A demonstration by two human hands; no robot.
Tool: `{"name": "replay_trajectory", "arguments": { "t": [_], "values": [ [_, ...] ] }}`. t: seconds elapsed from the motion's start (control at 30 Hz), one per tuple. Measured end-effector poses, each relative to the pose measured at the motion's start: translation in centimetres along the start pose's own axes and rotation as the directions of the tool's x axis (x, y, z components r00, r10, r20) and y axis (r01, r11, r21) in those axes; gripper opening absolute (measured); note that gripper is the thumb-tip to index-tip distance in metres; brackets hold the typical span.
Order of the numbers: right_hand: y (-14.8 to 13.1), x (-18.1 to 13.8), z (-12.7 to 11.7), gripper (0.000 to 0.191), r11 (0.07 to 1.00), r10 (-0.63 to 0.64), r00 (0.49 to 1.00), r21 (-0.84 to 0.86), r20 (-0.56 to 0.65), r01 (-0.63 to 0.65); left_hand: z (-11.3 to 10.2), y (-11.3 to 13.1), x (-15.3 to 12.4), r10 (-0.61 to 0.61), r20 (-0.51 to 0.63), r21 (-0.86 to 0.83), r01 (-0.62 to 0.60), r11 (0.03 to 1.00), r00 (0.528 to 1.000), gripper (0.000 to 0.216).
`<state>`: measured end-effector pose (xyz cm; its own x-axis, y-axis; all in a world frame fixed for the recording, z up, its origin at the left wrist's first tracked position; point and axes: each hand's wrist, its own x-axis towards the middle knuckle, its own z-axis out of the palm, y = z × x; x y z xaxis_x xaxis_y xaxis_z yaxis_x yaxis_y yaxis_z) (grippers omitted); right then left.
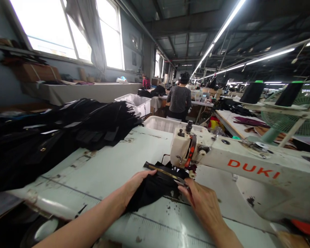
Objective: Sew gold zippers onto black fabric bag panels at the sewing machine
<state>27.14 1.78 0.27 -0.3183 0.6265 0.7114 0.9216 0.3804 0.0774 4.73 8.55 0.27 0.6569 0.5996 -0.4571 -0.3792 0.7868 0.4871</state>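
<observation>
A black fabric piece point(155, 188) with a gold zipper point(165, 172) along its edge lies under the head of a white sewing machine point(243, 168) marked DUKI. My left hand point(134, 186) lies on the left side of the fabric, fingers curled over its edge and pressing it down. My right hand point(198, 199) rests on the table at the right of the piece, its fingertips pinching the fabric by the zipper near the needle.
A big heap of black cut pieces point(67, 131) covers the table's left side. White plastic bins point(136, 101) stand beyond the table. A person point(180, 100) stands with their back turned further off. Thread cones point(253, 92) and a green fan point(291, 117) are at right.
</observation>
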Motion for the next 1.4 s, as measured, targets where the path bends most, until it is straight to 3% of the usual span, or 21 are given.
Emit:
{"name": "replay_trajectory", "arguments": {
  "t": [0.7,1.13,1.4],
  "values": [
    [-0.4,1.1,0.9,0.042,0.982,-0.033,0.997,0.185,0.064,0.021,-0.2,-0.1,-0.3,-0.021,-0.017,-0.005,0.021,1.000,1.000,0.028],
    [-1.1,1.6,1.1,0.040,0.979,-0.033,0.998,0.203,0.047,0.023,0.1,-0.2,-0.2,0.007,0.030,0.007,-0.008,1.000,1.000,0.030],
    [-2.1,1.1,-0.4,0.035,0.919,0.044,0.993,0.384,0.112,-0.084,0.1,-0.3,-0.4,0.016,0.034,0.053,-0.017,0.998,0.999,0.027]
  ]
}}
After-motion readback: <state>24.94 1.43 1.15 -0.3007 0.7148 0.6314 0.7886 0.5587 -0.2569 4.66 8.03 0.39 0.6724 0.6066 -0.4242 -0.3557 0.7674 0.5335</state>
